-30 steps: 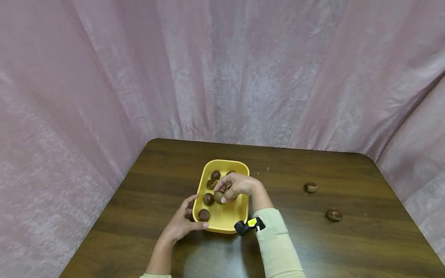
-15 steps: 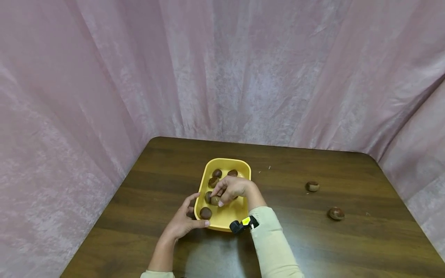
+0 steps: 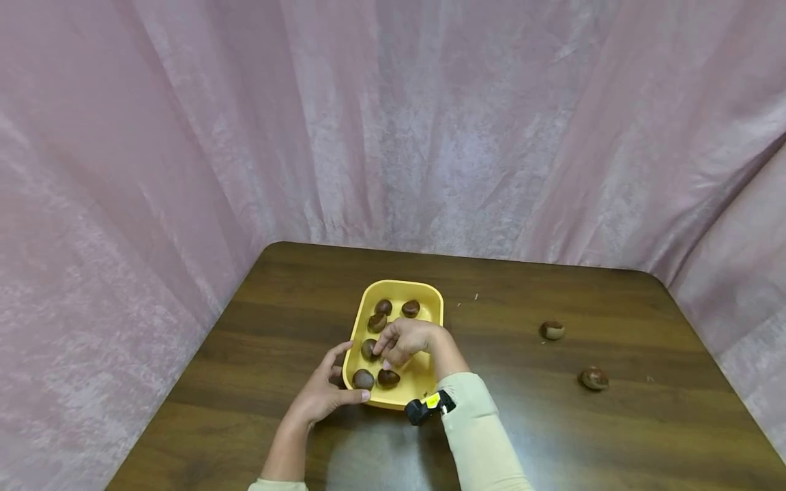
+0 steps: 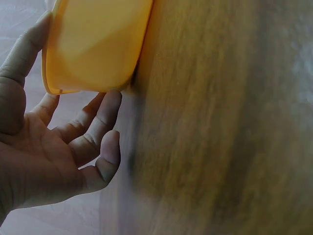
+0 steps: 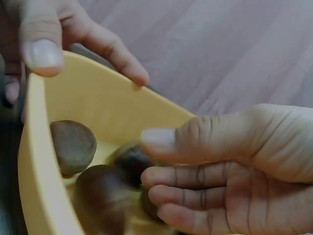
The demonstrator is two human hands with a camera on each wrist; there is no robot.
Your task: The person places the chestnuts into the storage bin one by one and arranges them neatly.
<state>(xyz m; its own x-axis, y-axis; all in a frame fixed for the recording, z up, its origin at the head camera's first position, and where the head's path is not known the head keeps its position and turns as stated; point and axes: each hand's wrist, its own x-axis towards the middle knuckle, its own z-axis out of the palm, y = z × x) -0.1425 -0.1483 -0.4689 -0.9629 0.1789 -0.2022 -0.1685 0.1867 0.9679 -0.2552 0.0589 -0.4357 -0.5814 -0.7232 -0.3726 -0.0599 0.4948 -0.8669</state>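
Note:
A yellow plastic tray (image 3: 424, 365) stands on the wooden table with several brown chestnuts inside. My left hand (image 3: 322, 390) grips its near left corner, thumb on the front rim and fingers along the left side; the left wrist view shows the fingertips (image 4: 113, 100) at the outer wall. Inside the tray, my right hand (image 3: 414, 341) holds nothing, thumb and fingers apart in the right wrist view. A chestnut (image 3: 388, 378) lies just in front of its thumb, and another chestnut (image 3: 370, 350) is right at its fingertips. One more chestnut (image 5: 73, 147) sits in the corner by my left thumb.
Two loose chestnuts lie on the table to the right, a farther chestnut (image 3: 552, 331) and a nearer chestnut (image 3: 593, 378). Small pale crumbs dot the wooden table (image 3: 491, 409). A pink curtain (image 3: 430, 136) hangs behind and around it.
My right hand has let go of the chestnut it held, which now lies nearer the tray's front. The left hand has kept its grip on the tray.

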